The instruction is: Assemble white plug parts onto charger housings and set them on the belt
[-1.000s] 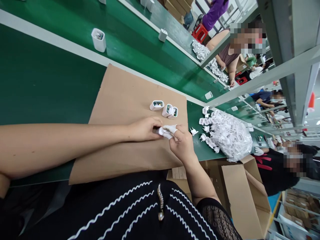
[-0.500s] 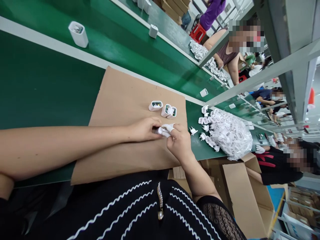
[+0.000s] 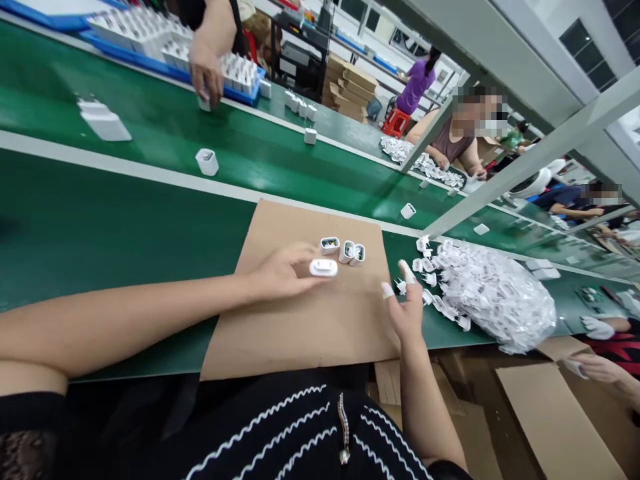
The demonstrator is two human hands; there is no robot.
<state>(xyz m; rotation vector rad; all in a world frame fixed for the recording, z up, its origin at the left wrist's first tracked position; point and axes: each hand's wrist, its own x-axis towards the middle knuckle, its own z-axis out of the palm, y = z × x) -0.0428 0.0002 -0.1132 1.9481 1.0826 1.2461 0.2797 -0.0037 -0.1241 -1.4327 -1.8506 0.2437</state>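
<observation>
A white charger [image 3: 323, 269] is gripped between the thumb and fingers of my left hand [image 3: 287, 270], above the brown cardboard sheet [image 3: 300, 327]. My right hand [image 3: 409, 310] is open, thumb and forefinger apart, with white covers on both tips. It is nearest to the loose white plug tops [image 3: 429, 279] at the cardboard's right edge and holds nothing. Behind the charger stand an open white charger housing [image 3: 330, 246] and two more touching side by side, a left one [image 3: 347, 252] and a right one [image 3: 358, 255]. Circuit parts show inside them.
A clear bag of white plug tops [image 3: 495, 293] lies on the right. Beyond a pale rail, a green belt [image 3: 270, 173] carries a housing [image 3: 207, 162] and a plugged charger [image 3: 104, 121]. A co-worker's hand [image 3: 206, 77] reaches in beside a blue tray [image 3: 175, 73]. A metal post [image 3: 500, 180] slants across the right.
My hands have parted. The right hand has let go of the charger and moved right, opening; the left keeps hold of it. The view has shifted, and a co-worker's hand shows across the belt.
</observation>
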